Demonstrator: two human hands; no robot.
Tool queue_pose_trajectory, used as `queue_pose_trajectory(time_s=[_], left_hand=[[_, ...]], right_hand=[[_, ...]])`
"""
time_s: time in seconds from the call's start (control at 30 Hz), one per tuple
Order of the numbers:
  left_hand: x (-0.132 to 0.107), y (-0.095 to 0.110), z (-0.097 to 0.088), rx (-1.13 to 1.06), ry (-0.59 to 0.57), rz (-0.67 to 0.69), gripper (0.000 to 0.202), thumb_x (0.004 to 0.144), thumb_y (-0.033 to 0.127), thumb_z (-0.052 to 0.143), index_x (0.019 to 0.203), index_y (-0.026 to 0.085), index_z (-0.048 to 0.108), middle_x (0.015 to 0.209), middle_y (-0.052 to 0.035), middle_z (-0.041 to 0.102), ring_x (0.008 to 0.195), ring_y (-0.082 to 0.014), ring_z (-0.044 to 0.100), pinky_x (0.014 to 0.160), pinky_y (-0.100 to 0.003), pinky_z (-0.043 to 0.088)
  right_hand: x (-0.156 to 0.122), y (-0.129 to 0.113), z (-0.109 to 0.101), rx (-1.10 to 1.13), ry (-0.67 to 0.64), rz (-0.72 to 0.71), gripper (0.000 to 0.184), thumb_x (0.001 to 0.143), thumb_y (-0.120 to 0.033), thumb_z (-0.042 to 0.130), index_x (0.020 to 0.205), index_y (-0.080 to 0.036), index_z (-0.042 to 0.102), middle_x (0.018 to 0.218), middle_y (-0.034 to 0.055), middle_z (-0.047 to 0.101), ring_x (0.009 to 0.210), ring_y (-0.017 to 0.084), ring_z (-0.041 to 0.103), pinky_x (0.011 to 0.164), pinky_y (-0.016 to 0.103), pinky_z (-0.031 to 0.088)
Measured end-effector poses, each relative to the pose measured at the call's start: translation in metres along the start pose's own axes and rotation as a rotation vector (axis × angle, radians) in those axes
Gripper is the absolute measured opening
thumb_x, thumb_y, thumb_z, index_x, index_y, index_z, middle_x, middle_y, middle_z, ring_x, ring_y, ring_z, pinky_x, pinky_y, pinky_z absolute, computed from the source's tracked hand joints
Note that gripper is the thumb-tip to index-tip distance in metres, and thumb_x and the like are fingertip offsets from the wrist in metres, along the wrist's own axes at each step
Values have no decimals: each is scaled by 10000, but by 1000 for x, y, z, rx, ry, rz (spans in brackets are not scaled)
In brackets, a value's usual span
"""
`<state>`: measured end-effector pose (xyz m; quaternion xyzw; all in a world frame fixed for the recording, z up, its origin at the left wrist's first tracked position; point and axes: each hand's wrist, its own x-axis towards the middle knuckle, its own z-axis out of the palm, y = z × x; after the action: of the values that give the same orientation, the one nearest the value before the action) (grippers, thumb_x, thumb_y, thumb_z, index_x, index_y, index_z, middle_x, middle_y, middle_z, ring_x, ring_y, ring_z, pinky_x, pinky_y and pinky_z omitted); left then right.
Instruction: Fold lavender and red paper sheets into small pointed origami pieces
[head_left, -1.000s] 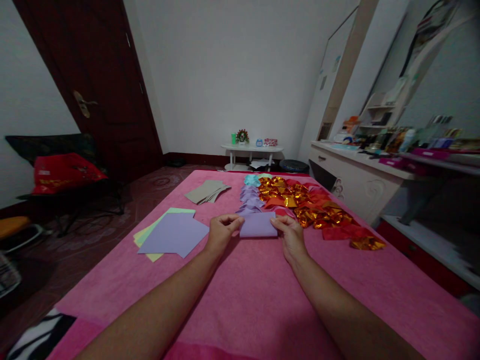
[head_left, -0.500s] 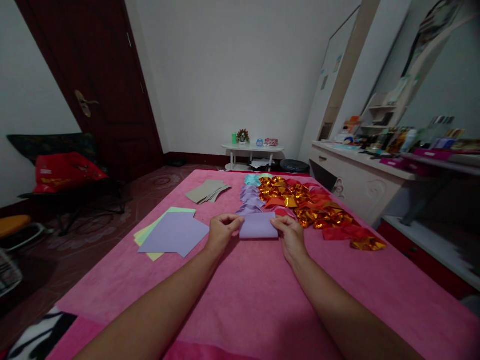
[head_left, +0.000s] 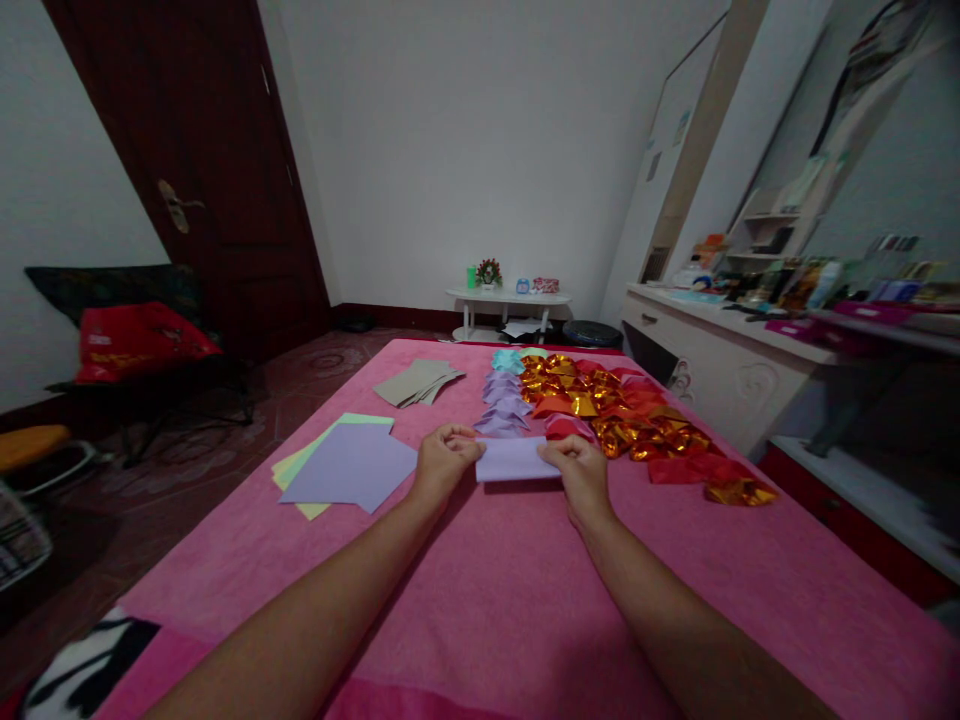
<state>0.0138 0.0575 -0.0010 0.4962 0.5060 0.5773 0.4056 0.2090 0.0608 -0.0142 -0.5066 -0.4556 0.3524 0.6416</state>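
Observation:
A folded sheet of purple paper [head_left: 513,461] is stretched between my two hands, just above the pink cloth [head_left: 480,580]. My left hand [head_left: 445,458] pinches its left end, and my right hand [head_left: 580,466] grips the right end with the thumb on top. Beyond the sheet, a column of folded purple paper pieces [head_left: 501,405] runs away from me. Beside it lie shiny gold folded pieces [head_left: 559,372] and red folded pieces [head_left: 637,402]. To the left of my left hand are loose purple sheets [head_left: 345,468] over green and yellow ones.
A fanned stack of grey-brown paper [head_left: 420,382] lies at the far left of the cloth. A white dressing table [head_left: 720,335] with bottles stands on the right. A small white table [head_left: 510,297] is by the wall, and a chair with a red bag [head_left: 142,342] stands left.
The purple paper has become narrower from front to back and sits slightly raised, with a shadow under its near edge. Both hands still hold its ends.

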Motion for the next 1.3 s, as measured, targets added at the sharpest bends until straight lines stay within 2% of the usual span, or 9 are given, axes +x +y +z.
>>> queue_pose_trajectory(time_s=[0.3,0.47,0.67,0.8,0.87,0.93,1.03,1.17,1.3], left_hand=[[3,6,-18,384,-103,110,145,561,109,632,665,176,708,541,15,594,501,-112,487,503,-214,304],[-8,10,-13,825,-147,210,220,663,134,595,802,240,729,711,-7,671,648,-161,569,591,-245,346],[-10,12,-7,1047,-184,506,216,714,96,568,818,212,717,943,-76,641,937,-224,547,759,-316,378],[-9,11,-7,1099,-378,607,225,766,85,534,822,200,718,903,-85,659,934,-233,550,786,-358,352],[-11,11,-6,1113,-421,617,195,799,125,535,852,184,713,886,-96,666,910,-234,565,789,-365,350],[-13,11,-3,1123,-401,607,158,820,237,569,869,166,702,895,-111,666,892,-242,574,783,-366,355],[-17,11,3,1133,-346,546,297,779,430,633,872,153,684,893,-127,663,879,-257,580,765,-357,367],[-8,7,1,1038,-330,446,370,707,499,687,857,161,678,895,-111,665,860,-242,583,735,-319,387],[13,-3,-18,724,-600,393,431,581,426,787,935,200,691,889,-43,667,776,-182,584,668,-248,416]], right_hand=[[-4,1,4,-248,-145,-38,166,511,-204,692,606,-227,558,529,-47,591,509,143,528,503,243,358],[-2,-2,3,-507,-174,-97,128,513,-157,644,587,-232,572,516,-43,595,504,141,536,492,234,348],[-1,-2,4,-570,-163,-112,124,511,-130,634,550,-234,581,504,-35,599,492,140,528,476,236,326],[-1,-1,5,-619,-167,-128,112,511,-140,640,537,-229,579,508,-35,601,481,133,520,467,233,316],[-1,-2,5,-644,-169,-134,99,518,-151,639,534,-227,578,513,-31,602,484,132,521,463,231,309],[-2,-4,5,-671,-168,-138,84,530,-163,635,529,-226,580,515,-28,601,488,134,525,460,232,302],[-4,-6,6,-713,-162,-141,72,541,-174,632,527,-225,584,506,-29,593,480,135,525,459,238,297],[-5,-5,8,-752,-161,-142,62,557,-183,628,544,-224,583,516,-31,600,478,133,526,460,240,297],[-5,-5,6,-777,-180,-147,74,584,-174,619,556,-224,574,533,-26,605,494,136,533,474,240,318]])
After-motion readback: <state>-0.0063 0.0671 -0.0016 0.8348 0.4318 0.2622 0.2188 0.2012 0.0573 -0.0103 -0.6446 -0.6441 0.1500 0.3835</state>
